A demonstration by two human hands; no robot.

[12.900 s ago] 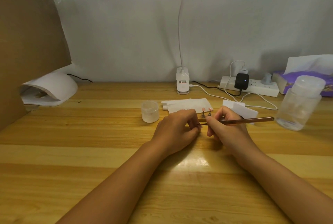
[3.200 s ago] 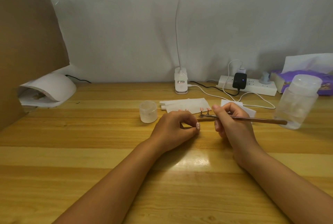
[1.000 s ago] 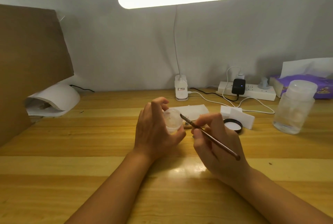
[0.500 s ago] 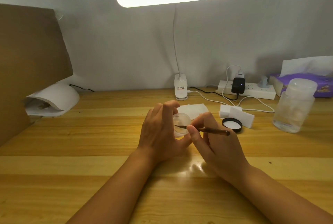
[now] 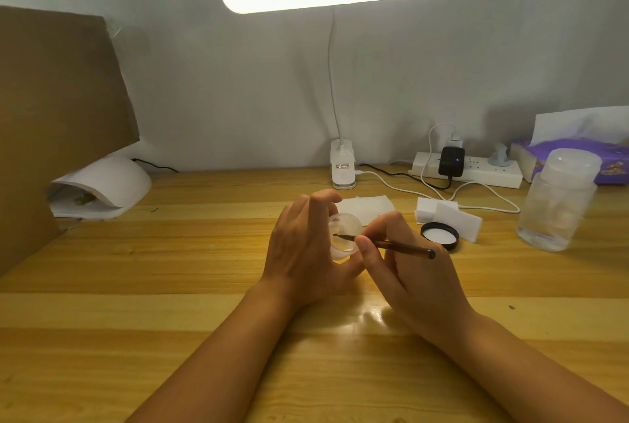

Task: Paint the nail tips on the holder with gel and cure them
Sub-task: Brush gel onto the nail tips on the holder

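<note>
- The wooden desk is where a slip would show. The gel jar is tipped on its side, and we judge it could spill onto the wood if our hold loosens.
- The white dome at the far left, which we take for the curing lamp, sits well apart from our hands. Carrying wet tips that far could smear them.
- Our left hand curls its fingers and thumb round the small clear jar, with the jar's mouth turned toward the right.
- Our right hand pinches the brush between thumb and fingers, its tip inside the jar's mouth. Overloading it could flood a tip.
- The black lid lies on the desk just beside the right hand.
- The nail tips and holder are out of sight, probably behind our hands.
</note>
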